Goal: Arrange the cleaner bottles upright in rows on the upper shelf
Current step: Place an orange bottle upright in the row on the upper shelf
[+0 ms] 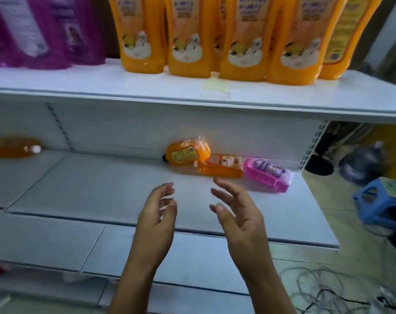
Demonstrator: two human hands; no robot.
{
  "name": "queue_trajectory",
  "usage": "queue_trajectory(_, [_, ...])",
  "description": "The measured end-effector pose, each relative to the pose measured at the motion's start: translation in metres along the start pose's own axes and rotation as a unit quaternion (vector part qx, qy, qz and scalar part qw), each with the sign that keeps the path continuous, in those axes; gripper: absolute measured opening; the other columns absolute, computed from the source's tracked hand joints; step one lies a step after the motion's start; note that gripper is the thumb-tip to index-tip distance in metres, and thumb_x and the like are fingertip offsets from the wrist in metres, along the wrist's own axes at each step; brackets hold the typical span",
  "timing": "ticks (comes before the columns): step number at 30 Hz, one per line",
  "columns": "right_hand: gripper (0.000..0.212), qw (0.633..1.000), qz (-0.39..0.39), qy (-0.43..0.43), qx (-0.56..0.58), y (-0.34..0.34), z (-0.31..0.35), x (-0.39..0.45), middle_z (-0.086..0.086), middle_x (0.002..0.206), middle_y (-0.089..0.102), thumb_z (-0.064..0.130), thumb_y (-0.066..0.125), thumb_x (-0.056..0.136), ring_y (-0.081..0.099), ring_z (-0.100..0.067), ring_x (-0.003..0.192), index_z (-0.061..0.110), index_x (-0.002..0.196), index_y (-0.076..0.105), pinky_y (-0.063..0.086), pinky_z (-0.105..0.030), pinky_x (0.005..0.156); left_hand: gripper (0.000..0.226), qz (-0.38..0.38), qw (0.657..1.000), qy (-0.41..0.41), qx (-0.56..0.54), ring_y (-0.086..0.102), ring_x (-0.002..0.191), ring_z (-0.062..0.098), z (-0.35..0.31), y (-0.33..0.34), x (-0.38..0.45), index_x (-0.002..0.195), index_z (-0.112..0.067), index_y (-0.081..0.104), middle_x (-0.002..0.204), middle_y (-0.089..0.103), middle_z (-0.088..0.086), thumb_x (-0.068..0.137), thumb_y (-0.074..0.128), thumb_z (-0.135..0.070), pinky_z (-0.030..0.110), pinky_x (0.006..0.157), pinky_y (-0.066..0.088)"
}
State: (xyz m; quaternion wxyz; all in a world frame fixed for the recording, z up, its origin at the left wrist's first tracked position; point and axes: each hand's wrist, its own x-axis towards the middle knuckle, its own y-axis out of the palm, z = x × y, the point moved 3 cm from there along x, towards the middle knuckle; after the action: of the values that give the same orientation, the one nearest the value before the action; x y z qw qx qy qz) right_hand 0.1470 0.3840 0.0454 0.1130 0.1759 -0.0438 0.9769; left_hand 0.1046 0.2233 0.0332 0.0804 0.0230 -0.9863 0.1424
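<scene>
Several orange cleaner bottles [188, 39] stand upright in a row on the white upper shelf [147, 87], with purple bottles [40, 30] to their left. On the lower shelf [97, 184], two orange bottles [185, 152] [222, 167] and a pink bottle [268, 173] lie on their sides near the back wall. Another orange bottle [11, 147] lies flat at the far left. My left hand [158, 214] and my right hand [235, 214] hover over the lower shelf, palms facing each other, fingers apart, holding nothing. The right fingertips are just short of the lying orange bottle.
A blue plastic stool [383, 200] stands on the floor at the right. White and black cables [328, 288] lie tangled on the floor below it. A dark bag [362, 164] sits beyond the shelf's right end. Lower shelf boards [56, 243] run along the bottom.
</scene>
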Motion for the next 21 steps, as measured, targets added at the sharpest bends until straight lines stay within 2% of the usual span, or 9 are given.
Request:
queue_trajectory(6, [0.04,0.997,-0.002,0.069,0.024,0.02,-0.041,0.007,0.021,0.128,0.062,0.001,0.052,0.099,0.057,-0.006,0.125,0.029,0.127,0.058,0.051,-0.045,0.103,0.032,-0.005,0.999,-0.04,0.004,0.053,0.113,-0.001,0.027,-0.014,0.014,0.128,-0.033,0.052,0.126,0.055,-0.017,0.101,0.046,-0.017,0.009,0.081,0.039])
queue_trajectory(10, [0.038,0.994,-0.016,0.099,0.03,0.03,-0.072,0.011,0.019,0.127,0.064,-0.001,0.053,0.099,0.059,-0.008,0.123,0.022,0.129,0.059,0.051,-0.048,0.103,0.037,0.031,0.998,-0.048,0.042,0.051,0.119,0.004,0.046,-0.014,0.029,0.133,-0.032,0.048,0.132,0.051,-0.015,0.102,0.041,-0.012,0.008,0.083,0.038])
queue_trajectory(13, [0.038,0.994,-0.03,0.106,0.019,0.034,-0.091,0.023,0.018,0.125,0.065,-0.004,0.053,0.098,0.06,-0.01,0.122,0.018,0.128,0.059,0.051,-0.049,0.103,0.038,0.055,0.995,-0.062,0.063,0.048,0.122,0.004,0.058,-0.013,0.056,0.137,-0.031,0.044,0.139,0.047,-0.012,0.102,0.043,-0.017,0.005,0.083,0.035])
queue_trajectory(17, [0.04,0.995,-0.03,0.085,-0.04,0.04,-0.11,0.073,0.008,0.124,0.067,-0.011,0.056,0.093,0.062,-0.01,0.119,0.017,0.121,0.062,0.052,-0.041,0.103,0.052,0.125,0.983,-0.113,0.072,0.04,0.137,0.013,0.072,-0.001,0.11,0.15,-0.03,0.025,0.154,0.036,-0.008,0.102,0.044,-0.031,0.029,0.107,0.033])
queue_trajectory(19, [0.042,0.989,-0.024,0.019,-0.145,0.046,-0.116,0.105,0.002,0.13,0.061,-0.01,0.059,0.092,0.059,-0.012,0.122,0.021,0.121,0.061,0.052,-0.03,0.103,0.055,0.164,0.97,-0.179,-0.014,0.04,0.139,0.019,0.077,0.013,0.134,0.151,-0.031,0.024,0.156,0.034,-0.006,0.101,0.045,-0.036,0.04,0.115,0.029])
queue_trajectory(20, [0.042,0.979,-0.019,-0.019,-0.201,0.049,-0.12,0.123,-0.002,0.135,0.056,-0.008,0.06,0.092,0.055,-0.016,0.126,0.02,0.123,0.061,0.051,-0.029,0.103,0.053,0.18,0.959,-0.206,-0.07,0.04,0.139,0.024,0.079,0.022,0.146,0.149,-0.029,0.029,0.155,0.036,0.0,0.1,0.047,-0.035,0.045,0.116,0.028])
queue_trajectory(21, [0.043,0.965,-0.013,-0.05,-0.256,0.053,-0.127,0.14,-0.006,0.142,0.05,-0.007,0.061,0.091,0.05,-0.023,0.132,0.019,0.125,0.061,0.05,-0.032,0.104,0.049,0.188,0.949,-0.223,-0.123,0.038,0.14,0.032,0.083,0.032,0.16,0.147,-0.025,0.036,0.155,0.036,0.01,0.1,0.048,-0.031,0.049,0.117,0.026])
